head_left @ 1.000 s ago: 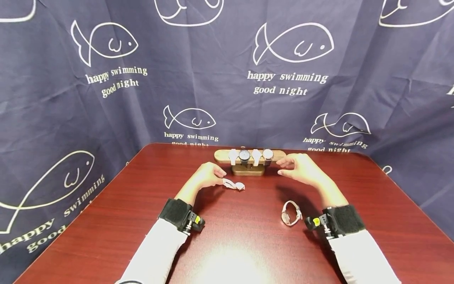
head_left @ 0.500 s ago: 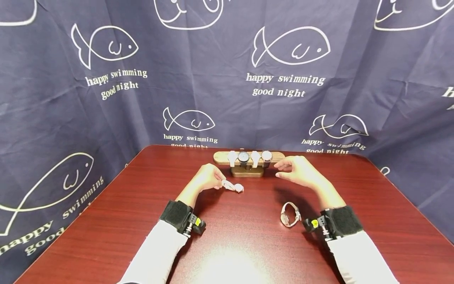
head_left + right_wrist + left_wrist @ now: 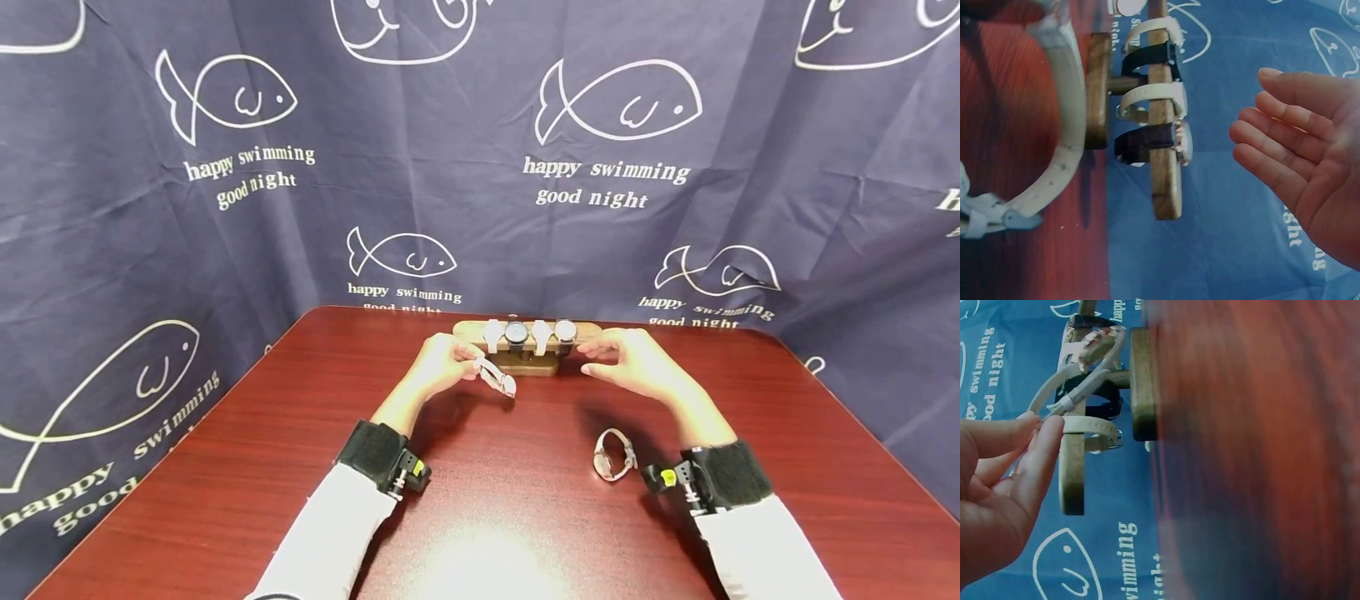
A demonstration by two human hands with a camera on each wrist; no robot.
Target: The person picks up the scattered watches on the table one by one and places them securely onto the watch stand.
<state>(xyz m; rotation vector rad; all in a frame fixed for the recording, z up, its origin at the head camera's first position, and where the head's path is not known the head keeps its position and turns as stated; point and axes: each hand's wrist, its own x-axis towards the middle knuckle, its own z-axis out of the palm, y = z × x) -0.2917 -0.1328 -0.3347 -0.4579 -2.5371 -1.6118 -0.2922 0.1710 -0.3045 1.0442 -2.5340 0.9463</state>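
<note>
My left hand (image 3: 442,364) pinches the strap of a white-strapped watch (image 3: 507,384) between thumb and fingers, off the table at the left of a wooden watch stand (image 3: 467,331). In the left wrist view, the strap of this watch (image 3: 1099,376) forms a closed loop, its case pointing away from the fingertips. My right hand (image 3: 633,362) hovers by the stand's right end, fingers relaxed and holding nothing; the right wrist view shows its palm (image 3: 1329,169) apart from the bar. On the bar sit several watches, among them a black one (image 3: 517,333) and a dark-strapped one (image 3: 566,332).
Another pale-strapped watch (image 3: 602,463) lies on its side on the reddish wooden table (image 3: 480,483), nearer to me and below the right hand. Its strap (image 3: 1071,106) looms close in the right wrist view. A blue curtain (image 3: 487,183) with fish drawings hangs behind the table.
My left hand has lifted the watch from low over the table, a little up and toward the stand, and the watch hangs more tilted. The right hand stays nearly still.
</note>
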